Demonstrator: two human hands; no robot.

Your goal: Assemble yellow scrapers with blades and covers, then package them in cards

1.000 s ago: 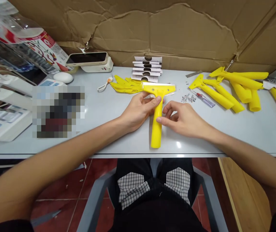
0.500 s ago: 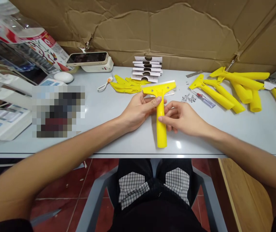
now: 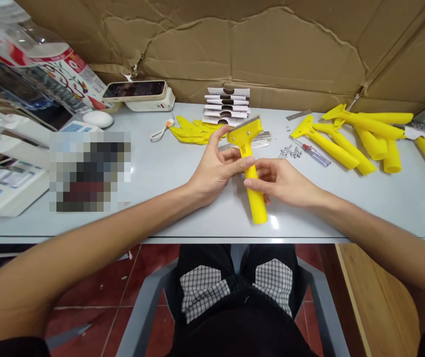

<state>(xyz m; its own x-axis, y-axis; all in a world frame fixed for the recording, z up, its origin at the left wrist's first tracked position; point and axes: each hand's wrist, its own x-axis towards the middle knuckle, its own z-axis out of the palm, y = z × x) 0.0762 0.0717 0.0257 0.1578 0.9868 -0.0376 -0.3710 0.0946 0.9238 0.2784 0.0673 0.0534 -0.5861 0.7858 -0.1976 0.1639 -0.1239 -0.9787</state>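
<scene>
- Yellow scraper [image 3: 258, 206] is in both hands near the middle of the worktop [image 3: 160, 163] front edge, handle end toward that edge, head toward the back edge; handle slants, end to the right. Any gap under it: can't tell.
- Left hand [image 3: 215, 171]: clamped on the scraper, thumb across the neck, index finger up by the head's left end.
- Right hand [image 3: 281, 183]: clamped lightly on the handle, thumb on top, fingers mostly hidden behind it.
- Step in hand looks like turning/checking the scraper. Dark strip along the head's far edge, presumably the blade: treat as sharp.
- Left index is the risk, being close to that strip. I'd roll from the handle with the right hand, left steadying at the neck only.
- Two screws [image 3: 248, 133] show on the head face. Tilt that face to the light, check both sit flush and the strip runs parallel to the head.
- Loose blades [image 3: 260, 144] lie just behind the neck, so lift before swinging the handle.
- Small screw pile [image 3: 291, 151] and screwdriver [image 3: 317, 154] sit right of the right hand, toward the back edge; don't sweep an elbow or sleeve through.
</scene>
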